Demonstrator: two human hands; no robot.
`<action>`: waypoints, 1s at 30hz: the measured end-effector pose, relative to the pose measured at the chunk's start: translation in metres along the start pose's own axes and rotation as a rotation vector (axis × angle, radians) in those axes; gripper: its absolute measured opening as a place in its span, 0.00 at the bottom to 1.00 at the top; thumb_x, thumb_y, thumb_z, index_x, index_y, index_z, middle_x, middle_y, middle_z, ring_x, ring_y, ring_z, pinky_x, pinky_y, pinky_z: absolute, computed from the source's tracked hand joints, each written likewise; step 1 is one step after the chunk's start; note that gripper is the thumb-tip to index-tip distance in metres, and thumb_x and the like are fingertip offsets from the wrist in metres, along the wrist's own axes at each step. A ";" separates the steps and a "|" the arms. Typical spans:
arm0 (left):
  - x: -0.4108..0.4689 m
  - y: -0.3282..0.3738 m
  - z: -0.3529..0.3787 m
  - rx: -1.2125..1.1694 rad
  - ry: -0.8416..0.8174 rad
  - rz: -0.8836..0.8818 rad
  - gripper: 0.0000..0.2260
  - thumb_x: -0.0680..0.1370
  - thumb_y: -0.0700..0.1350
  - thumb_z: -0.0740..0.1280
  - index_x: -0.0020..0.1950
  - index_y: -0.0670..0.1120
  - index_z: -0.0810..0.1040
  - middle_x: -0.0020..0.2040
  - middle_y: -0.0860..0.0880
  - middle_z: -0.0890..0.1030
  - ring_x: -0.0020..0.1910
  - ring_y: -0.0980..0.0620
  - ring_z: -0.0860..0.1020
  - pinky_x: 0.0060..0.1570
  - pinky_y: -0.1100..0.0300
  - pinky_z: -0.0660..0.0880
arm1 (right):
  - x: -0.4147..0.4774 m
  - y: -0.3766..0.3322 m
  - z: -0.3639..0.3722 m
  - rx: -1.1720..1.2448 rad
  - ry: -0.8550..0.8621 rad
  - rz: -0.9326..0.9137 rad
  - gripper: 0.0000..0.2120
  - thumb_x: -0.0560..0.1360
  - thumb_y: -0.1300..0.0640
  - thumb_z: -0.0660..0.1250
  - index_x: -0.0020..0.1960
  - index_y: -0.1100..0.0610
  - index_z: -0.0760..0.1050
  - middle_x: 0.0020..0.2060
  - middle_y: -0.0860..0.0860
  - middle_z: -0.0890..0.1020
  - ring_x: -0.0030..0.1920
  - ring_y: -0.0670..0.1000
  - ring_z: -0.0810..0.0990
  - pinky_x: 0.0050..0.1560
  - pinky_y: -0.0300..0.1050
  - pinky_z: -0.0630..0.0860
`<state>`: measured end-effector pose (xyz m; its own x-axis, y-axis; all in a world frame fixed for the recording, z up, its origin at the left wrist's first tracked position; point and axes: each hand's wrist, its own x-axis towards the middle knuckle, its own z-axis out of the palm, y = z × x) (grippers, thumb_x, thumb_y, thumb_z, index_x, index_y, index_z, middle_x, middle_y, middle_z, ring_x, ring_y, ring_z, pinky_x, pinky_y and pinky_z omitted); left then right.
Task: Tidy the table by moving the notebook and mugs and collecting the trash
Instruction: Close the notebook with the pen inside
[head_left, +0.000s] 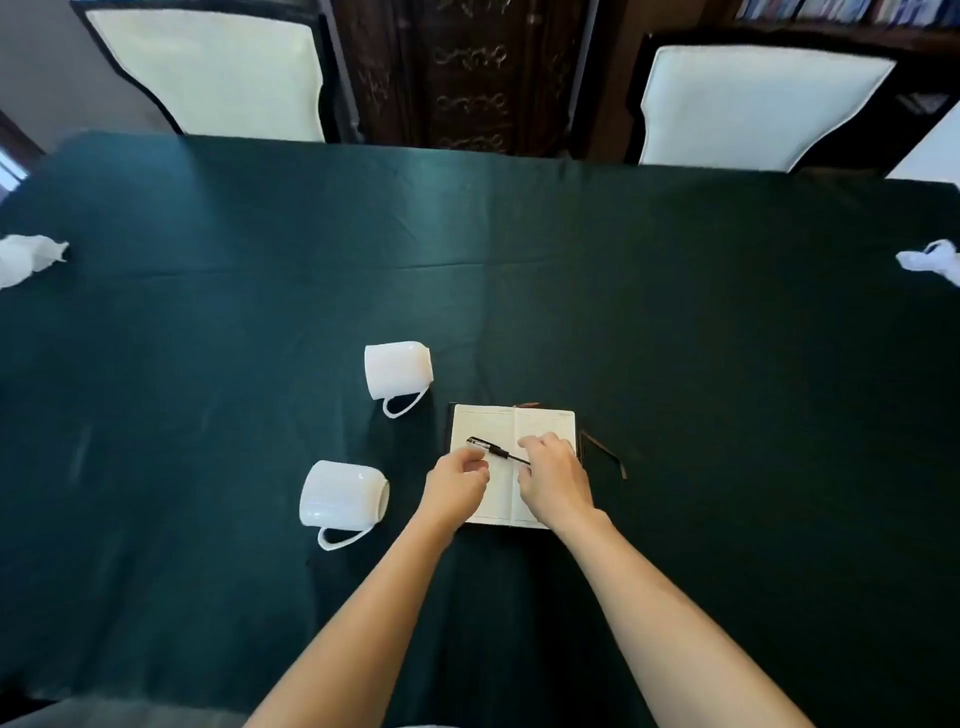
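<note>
At the left edge of the frame, a crumpled white tissue is cut off. Another white scrap is clipped by the right edge. Near lower center, the left hand and right hand cover the lower pages of the open notebook. The pen's tip disappears under the right hand. Print on the pages is too small to read.

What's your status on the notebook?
Both hands, left and right, over the open notebook, fingers curled, nothing clearly gripped. Pen lies across the pages. Two mugs on their sides; tissues at both table ends.
</note>
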<state>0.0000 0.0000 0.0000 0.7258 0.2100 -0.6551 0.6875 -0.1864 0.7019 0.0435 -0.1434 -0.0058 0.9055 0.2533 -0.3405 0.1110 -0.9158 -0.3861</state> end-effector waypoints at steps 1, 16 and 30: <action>0.003 0.000 0.005 -0.012 0.027 -0.015 0.21 0.80 0.40 0.62 0.74 0.47 0.76 0.65 0.47 0.82 0.63 0.44 0.81 0.64 0.48 0.80 | 0.003 0.003 0.000 0.005 -0.003 0.009 0.19 0.82 0.58 0.62 0.73 0.55 0.73 0.65 0.54 0.78 0.67 0.57 0.74 0.60 0.51 0.76; 0.015 0.014 0.043 -0.057 0.107 -0.028 0.19 0.80 0.40 0.66 0.71 0.46 0.78 0.67 0.48 0.83 0.66 0.48 0.81 0.69 0.47 0.77 | 0.004 0.012 0.021 0.442 -0.024 0.243 0.09 0.76 0.58 0.70 0.55 0.56 0.81 0.47 0.53 0.86 0.50 0.55 0.85 0.53 0.51 0.83; 0.010 0.009 0.037 -0.014 0.108 0.003 0.18 0.82 0.41 0.66 0.72 0.46 0.78 0.69 0.49 0.82 0.68 0.49 0.79 0.72 0.51 0.74 | 0.006 0.016 0.019 0.525 -0.067 0.286 0.12 0.76 0.54 0.71 0.59 0.56 0.82 0.44 0.50 0.84 0.50 0.53 0.84 0.50 0.44 0.79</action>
<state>0.0139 -0.0349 -0.0104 0.7206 0.3118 -0.6192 0.6840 -0.1744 0.7083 0.0429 -0.1509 -0.0302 0.8399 0.0544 -0.5401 -0.3659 -0.6783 -0.6372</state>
